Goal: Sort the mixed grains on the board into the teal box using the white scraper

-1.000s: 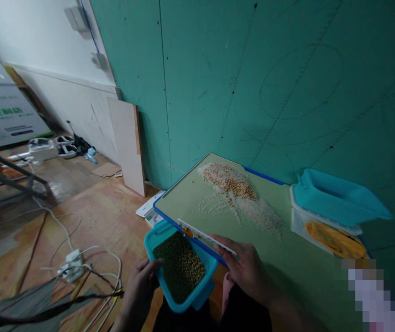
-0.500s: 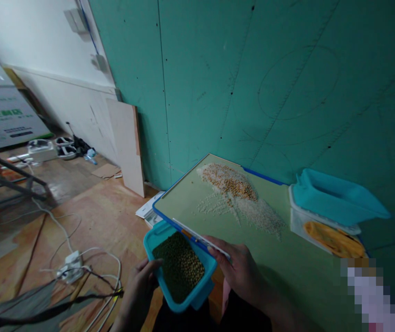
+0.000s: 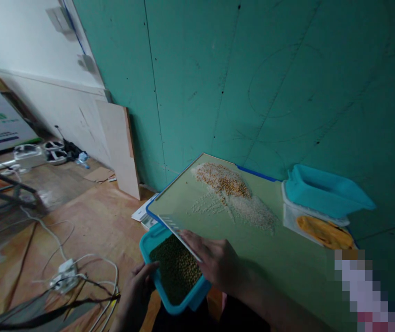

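Note:
My left hand point(image 3: 140, 283) grips the left rim of a turquoise plastic container point(image 3: 179, 308), its thumb over the edge. Inside lie small dark green beans point(image 3: 164, 251) and pale yellow beans point(image 3: 190, 269). The container sits just below the front left edge of a table point(image 3: 169, 198). My right hand point(image 3: 218, 263) is closed on a thin, flat white strip point(image 3: 179, 237), which slants along that edge and covers part of the container's opening. On the tabletop beyond my right hand, a pile of yellow beans point(image 3: 232, 184) is mixed with white grains point(image 3: 256, 214).
At the table's far right, another turquoise container point(image 3: 328, 189) rests by a whitish tray point(image 3: 289, 214) and an orange-yellow cloth-like item point(image 3: 325, 233). A green wall point(image 3: 197, 83) stands behind. On the floor are a power strip point(image 3: 66, 274) with cables and a leaning board point(image 3: 117, 147).
My right hand and the white strip have moved left along the table edge, further over the container. The whole view has shifted slightly; the left hand still grips the container.

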